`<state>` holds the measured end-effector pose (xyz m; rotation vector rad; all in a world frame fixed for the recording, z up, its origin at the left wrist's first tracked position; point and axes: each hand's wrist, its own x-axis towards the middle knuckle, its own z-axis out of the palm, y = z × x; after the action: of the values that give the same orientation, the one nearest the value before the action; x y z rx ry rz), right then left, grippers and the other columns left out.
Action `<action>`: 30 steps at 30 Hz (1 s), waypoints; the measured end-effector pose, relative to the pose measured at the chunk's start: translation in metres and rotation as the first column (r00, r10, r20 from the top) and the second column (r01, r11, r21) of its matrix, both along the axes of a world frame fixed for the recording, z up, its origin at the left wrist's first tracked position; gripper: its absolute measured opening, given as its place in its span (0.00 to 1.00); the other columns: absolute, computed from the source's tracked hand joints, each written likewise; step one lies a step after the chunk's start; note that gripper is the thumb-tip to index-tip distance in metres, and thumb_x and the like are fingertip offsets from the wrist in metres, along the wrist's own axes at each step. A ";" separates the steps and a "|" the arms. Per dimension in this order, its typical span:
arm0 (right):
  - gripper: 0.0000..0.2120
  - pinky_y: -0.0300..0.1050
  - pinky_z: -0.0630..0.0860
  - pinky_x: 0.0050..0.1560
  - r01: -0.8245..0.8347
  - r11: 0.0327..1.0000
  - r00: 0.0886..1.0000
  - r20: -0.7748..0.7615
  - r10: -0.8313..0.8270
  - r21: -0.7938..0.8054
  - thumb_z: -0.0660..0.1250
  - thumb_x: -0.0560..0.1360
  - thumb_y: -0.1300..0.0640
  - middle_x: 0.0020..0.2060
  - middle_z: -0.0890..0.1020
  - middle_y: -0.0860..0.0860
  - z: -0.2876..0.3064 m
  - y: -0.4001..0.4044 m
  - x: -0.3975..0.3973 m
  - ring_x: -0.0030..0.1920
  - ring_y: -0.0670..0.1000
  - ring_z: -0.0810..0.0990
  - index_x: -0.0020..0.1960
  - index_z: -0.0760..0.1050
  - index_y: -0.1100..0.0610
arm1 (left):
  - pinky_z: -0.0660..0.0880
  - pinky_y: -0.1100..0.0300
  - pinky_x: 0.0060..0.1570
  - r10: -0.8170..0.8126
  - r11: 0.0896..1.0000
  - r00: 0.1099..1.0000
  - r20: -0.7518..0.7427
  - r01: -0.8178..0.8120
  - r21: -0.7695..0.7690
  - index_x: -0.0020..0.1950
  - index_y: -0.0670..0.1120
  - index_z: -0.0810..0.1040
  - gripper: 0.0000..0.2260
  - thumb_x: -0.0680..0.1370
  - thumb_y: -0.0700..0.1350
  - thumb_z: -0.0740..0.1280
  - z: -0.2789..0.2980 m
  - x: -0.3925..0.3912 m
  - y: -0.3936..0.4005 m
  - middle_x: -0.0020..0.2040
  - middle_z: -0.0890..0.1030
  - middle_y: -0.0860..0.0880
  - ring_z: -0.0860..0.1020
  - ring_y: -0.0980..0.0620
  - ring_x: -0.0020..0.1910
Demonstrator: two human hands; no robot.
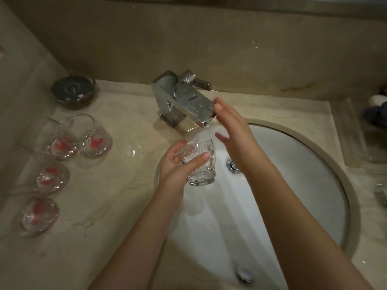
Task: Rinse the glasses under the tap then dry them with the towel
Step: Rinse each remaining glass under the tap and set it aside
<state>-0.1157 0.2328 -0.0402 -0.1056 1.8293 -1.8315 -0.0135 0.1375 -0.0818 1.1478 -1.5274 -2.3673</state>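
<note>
Left hand (174, 164) grips one glass (199, 162); four glasses (62, 143) wait.

Clear glass tumbler (199, 162); shiny chrome metal tap (184, 101); glossy white ceramic basin (282, 185); polished beige marble counter (109, 197).

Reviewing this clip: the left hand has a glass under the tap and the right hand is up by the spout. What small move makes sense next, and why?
Probably bring the right hand down to the glass to rub its rim. The left hand grips the glass over the sink, below the tap, with water inside; the right hand is open and holds nothing. Four glasses wait on the counter.
</note>
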 end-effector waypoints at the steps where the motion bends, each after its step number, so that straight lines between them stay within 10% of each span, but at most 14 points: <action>1: 0.26 0.47 0.69 0.64 0.019 1.000 0.998 0.063 -0.018 -0.008 0.65 0.75 0.43 0.68 0.71 0.41 -0.008 0.009 0.011 0.66 0.43 0.70 0.72 0.67 0.44 | 0.81 0.52 0.48 -0.015 1.000 1.000 0.023 0.014 0.002 0.65 0.45 0.74 0.37 0.58 0.41 0.82 -0.001 0.002 -0.001 0.54 0.84 0.47 0.84 0.50 0.46; 8: 0.24 0.50 0.80 0.55 -0.234 0.957 0.852 0.511 0.118 0.169 0.67 0.74 0.40 0.53 0.83 0.62 -0.040 0.043 0.068 0.51 0.58 0.84 0.57 0.77 0.59 | 0.81 0.54 0.39 -0.406 0.897 0.874 0.268 0.325 0.299 0.61 0.37 0.79 0.29 0.71 0.58 0.74 0.003 0.023 -0.003 0.50 0.85 0.38 0.85 0.43 0.44; 14: 0.29 0.42 0.79 0.35 -0.203 0.928 0.830 0.557 -0.006 0.312 0.70 0.71 0.38 0.42 0.80 0.58 -0.034 0.048 0.086 0.35 0.53 0.82 0.55 0.77 0.63 | 0.83 0.52 0.37 -0.509 0.822 0.818 0.269 0.369 0.433 0.55 0.38 0.80 0.24 0.74 0.59 0.70 0.003 0.039 0.003 0.43 0.85 0.41 0.85 0.45 0.37; 21: 0.24 0.51 0.80 0.56 0.016 0.970 0.894 0.431 -0.122 0.241 0.70 0.72 0.41 0.51 0.83 0.59 -0.012 0.063 0.132 0.45 0.57 0.82 0.57 0.78 0.60 | 0.81 0.47 0.50 -0.607 0.786 0.769 0.199 0.545 0.291 0.57 0.42 0.75 0.33 0.62 0.60 0.79 0.022 0.055 0.002 0.56 0.82 0.39 0.83 0.42 0.50; 25: 0.21 0.42 0.80 0.43 0.238 0.966 0.903 0.344 -0.258 0.100 0.71 0.74 0.49 0.54 0.81 0.58 0.011 0.079 0.163 0.44 0.55 0.83 0.61 0.75 0.61 | 0.79 0.59 0.39 -0.683 0.728 0.708 0.180 0.682 0.076 0.59 0.44 0.75 0.35 0.59 0.61 0.77 0.046 0.060 0.009 0.56 0.77 0.44 0.81 0.49 0.47; 30: 0.25 0.47 0.80 0.52 0.419 0.907 0.878 0.264 -0.398 -0.027 0.75 0.67 0.59 0.50 0.83 0.58 0.033 0.116 0.197 0.51 0.57 0.83 0.62 0.74 0.59 | 0.76 0.63 0.40 -0.823 0.540 0.558 0.105 0.826 -0.159 0.58 0.51 0.79 0.32 0.57 0.54 0.82 0.073 0.068 0.028 0.54 0.82 0.47 0.82 0.55 0.47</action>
<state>0.0809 0.3484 -0.0072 0.5041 1.6822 -2.0894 0.0541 0.1650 -0.0091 0.3784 -2.6956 -2.5507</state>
